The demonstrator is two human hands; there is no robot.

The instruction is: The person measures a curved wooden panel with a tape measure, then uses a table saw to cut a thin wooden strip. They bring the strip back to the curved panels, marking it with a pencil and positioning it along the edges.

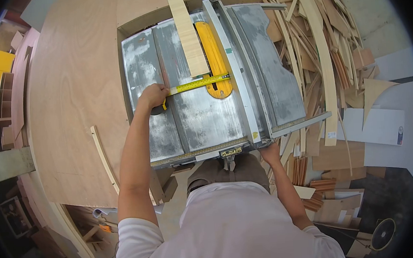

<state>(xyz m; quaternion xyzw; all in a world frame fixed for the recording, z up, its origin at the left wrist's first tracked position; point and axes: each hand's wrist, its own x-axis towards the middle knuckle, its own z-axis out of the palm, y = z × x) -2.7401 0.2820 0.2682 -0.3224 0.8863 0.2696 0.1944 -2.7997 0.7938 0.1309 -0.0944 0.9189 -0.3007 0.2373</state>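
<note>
My left hand (154, 95) is closed around a tape measure (158, 108) above the left part of the metal saw table (211, 124). Its yellow blade (191, 85) stretches right, over the yellow throat plate (218, 87), and its tip meets the long rip fence (235, 73). A pale wooden board (187, 38) lies lengthwise on the saw table, with its near end just beyond the tape. At the fence's near end, by the front rail, my right hand (269, 153) is closed on the fence; its fingertips are partly hidden there.
Plywood surfaces (75, 91) surround the saw on the left and far side. Wood strips and offcuts (306, 38) pile up on the right, with white panels (376, 123) beyond. A thin curved strip (103, 156) lies on the plywood. A round fan-like object (383, 234) stands at lower right.
</note>
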